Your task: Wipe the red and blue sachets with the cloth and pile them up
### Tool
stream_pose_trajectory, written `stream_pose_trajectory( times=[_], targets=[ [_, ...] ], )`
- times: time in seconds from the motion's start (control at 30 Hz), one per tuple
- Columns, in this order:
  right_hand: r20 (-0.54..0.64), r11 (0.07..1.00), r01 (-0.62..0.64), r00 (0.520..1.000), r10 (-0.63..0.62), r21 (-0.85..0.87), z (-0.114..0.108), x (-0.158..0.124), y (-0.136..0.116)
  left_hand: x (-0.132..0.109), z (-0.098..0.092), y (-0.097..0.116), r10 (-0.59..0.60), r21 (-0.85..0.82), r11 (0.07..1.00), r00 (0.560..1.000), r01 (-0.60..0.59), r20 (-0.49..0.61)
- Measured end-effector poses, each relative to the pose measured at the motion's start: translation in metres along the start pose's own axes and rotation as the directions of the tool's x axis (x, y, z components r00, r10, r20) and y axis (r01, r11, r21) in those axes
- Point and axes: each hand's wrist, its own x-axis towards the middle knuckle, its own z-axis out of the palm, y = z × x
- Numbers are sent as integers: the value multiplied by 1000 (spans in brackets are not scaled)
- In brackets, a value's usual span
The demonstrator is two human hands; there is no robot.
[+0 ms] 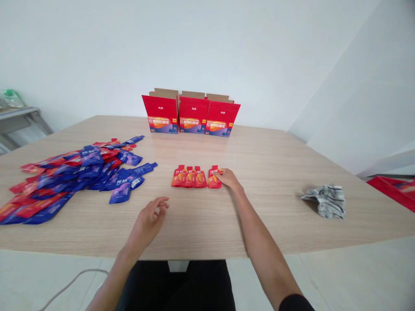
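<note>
My right hand (pixel 228 178) grips the right edge of a red spouted drink pouch (pixel 214 179), which lies flat on the table with its spout pointing away from me. Just left of it, with a small gap, a row of 3 overlapping red pouches (pixel 189 178) lies the same way round. Nearer to me, my left hand (pixel 151 219) hovers over the wood-grain table with loosely bent fingers apart and nothing in them. Farther left spreads a mixed heap of blue and red pouches (pixel 92 166), a blue pouch (pixel 121 188) lying at its near right side.
Side by side at the back stand 3 red cartons (pixel 193 115) with raised flaps. A crumpled striped cloth (pixel 327 201) lies on the right of the table (pixel 272 164). Something red (pixel 394 190) shows beyond the right edge. A cable (pixel 76 276) runs along the floor at lower left.
</note>
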Motion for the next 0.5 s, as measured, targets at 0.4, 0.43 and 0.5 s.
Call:
stream_pose_trajectory(
  times=[0.4,0.43,0.5],
  targets=[
    [-151,939,-27,988,-26,-342,30,-15,-28,88,88,24,326,480,750,885,-456,332],
    [-157,937,-29,987,-29,-349,32,-16,-30,92,92,22,337,481,741,880,-467,335],
    [-166,933,-21,985,-41,-360,34,-17,-31,98,96,19,340,479,742,879,-469,334]
  ],
)
